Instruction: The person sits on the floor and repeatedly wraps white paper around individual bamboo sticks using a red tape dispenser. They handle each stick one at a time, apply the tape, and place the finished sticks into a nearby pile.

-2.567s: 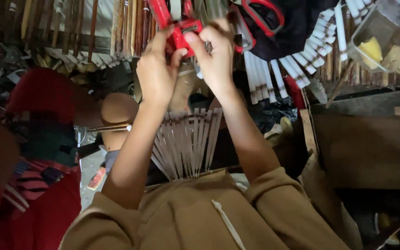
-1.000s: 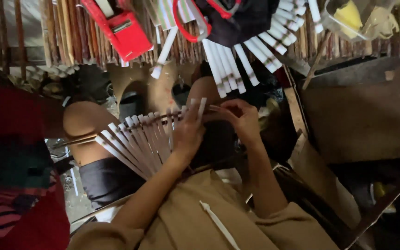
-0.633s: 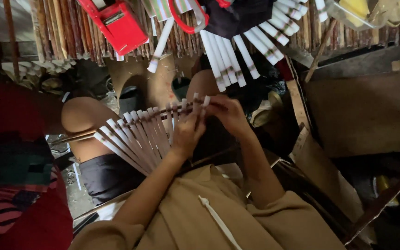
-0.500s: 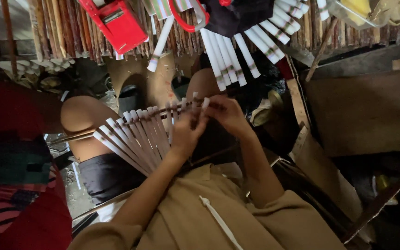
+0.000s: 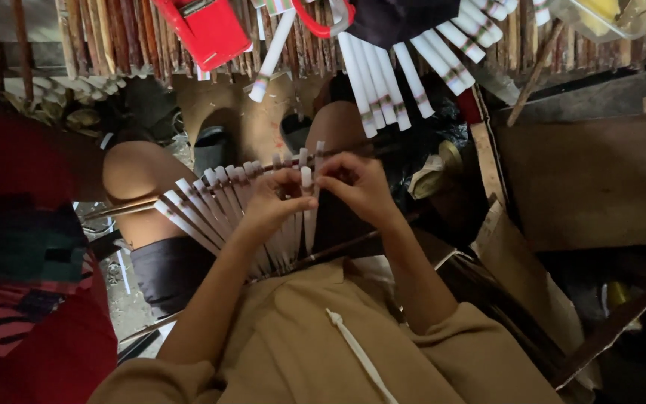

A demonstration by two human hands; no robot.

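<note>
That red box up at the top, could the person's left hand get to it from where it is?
Probably yes. The red box lies uncovered on the sticks beyond the knees, nothing between. But the left hand is busy gripping the fanned white strips.

Slatted bamboo floor point(image 5: 114, 37) (reddish-brown) bears a red case point(image 5: 207, 28).

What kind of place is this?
Probably a small craft workshop. Both hands, the left hand and right hand, work a fan of white-tipped slats; more slats and bamboo sticks lie ahead.
</note>
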